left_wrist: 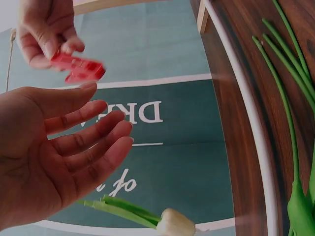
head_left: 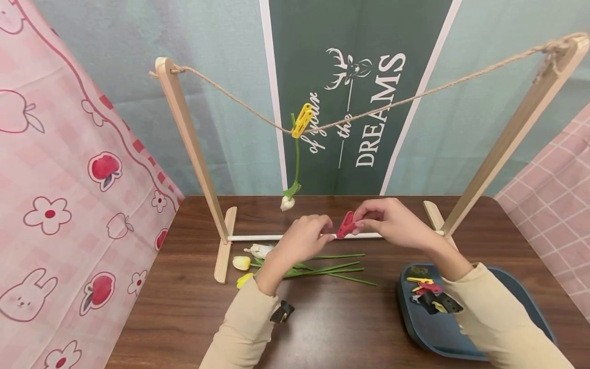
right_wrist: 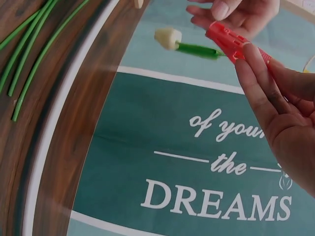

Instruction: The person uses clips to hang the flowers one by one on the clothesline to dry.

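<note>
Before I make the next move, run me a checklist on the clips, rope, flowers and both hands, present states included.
1. Red clip held by the right hand: ok.
2. Left hand free: ok, it holds nothing.
3. Rope strung between both posts: ok.
4. Hanging flower clipped to the rope by the yellow clip: ok.
5. Another flower in hand: not ok, the loose flowers lie on the table.
6. Red clip's jaws spread: cannot tell.

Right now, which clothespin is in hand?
The red clothespin pinched in the right hand. A yellow one hangs higher up; the rest, another red one among them, lie in the blue tray.
</note>
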`<action>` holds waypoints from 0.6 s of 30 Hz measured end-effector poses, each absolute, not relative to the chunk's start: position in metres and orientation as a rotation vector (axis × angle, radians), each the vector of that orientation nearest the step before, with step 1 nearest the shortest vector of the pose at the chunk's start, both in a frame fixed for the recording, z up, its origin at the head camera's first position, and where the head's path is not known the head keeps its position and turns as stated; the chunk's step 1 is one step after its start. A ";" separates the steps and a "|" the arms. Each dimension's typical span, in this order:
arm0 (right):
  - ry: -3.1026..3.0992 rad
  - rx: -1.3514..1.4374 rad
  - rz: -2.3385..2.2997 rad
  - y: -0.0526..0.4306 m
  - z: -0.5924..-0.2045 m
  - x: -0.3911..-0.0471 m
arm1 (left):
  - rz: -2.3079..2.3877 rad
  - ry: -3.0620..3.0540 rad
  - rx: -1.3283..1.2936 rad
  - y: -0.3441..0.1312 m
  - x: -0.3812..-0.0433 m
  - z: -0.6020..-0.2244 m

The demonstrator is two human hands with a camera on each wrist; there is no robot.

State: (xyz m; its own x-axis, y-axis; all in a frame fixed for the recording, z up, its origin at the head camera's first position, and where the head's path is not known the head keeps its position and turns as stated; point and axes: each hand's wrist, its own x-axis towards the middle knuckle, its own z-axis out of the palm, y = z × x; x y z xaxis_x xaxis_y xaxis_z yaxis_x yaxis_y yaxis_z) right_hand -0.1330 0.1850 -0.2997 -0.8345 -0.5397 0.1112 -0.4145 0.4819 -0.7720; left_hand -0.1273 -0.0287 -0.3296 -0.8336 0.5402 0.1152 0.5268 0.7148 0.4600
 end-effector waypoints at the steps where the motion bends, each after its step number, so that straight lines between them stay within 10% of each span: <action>1: 2.552 -0.833 -1.302 0.183 -0.300 -0.134 | 0.760 2.884 0.900 -0.028 -0.127 -0.329; 18: 2.559 -0.811 -1.305 0.184 -0.297 -0.139 | 0.847 2.918 0.926 -0.029 -0.127 -0.324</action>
